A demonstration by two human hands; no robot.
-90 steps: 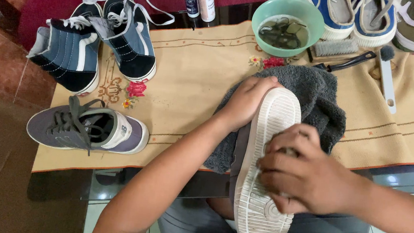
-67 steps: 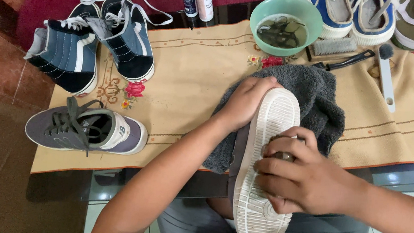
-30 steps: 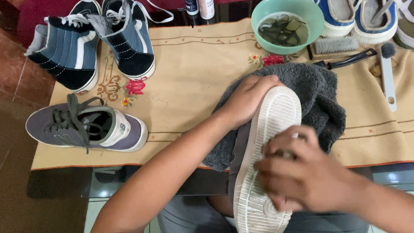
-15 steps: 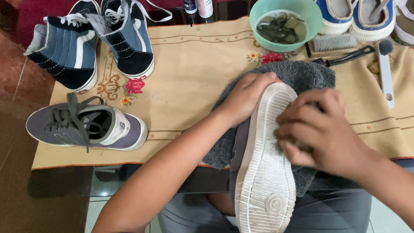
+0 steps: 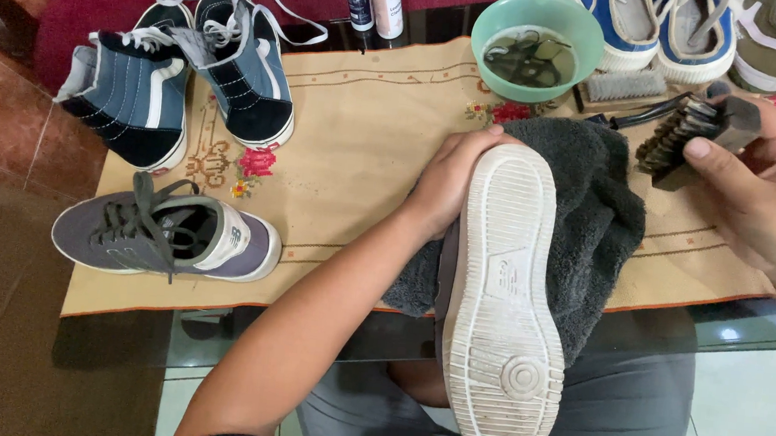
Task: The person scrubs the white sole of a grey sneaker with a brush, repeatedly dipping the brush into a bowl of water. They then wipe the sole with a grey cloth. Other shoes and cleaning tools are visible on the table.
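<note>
Head view first: we've got the white-soled shoe [image 5: 507, 303] sole-up on the grey towel [image 5: 594, 217], half on the worktop [image 5: 366, 151], half over our lap. Left hand [image 5: 456, 172] is clamped round the toe end. Right hand [image 5: 768, 200] grips a dark bristle brush [image 5: 686, 132] up near the green bowl [image 5: 538, 49]. Shoe seems light with a stiff rubbery sole, so the toe or sidewalls are probably the best grip. Half a second ago the right hand was flat on the sole; now it's lifted away.
</note>
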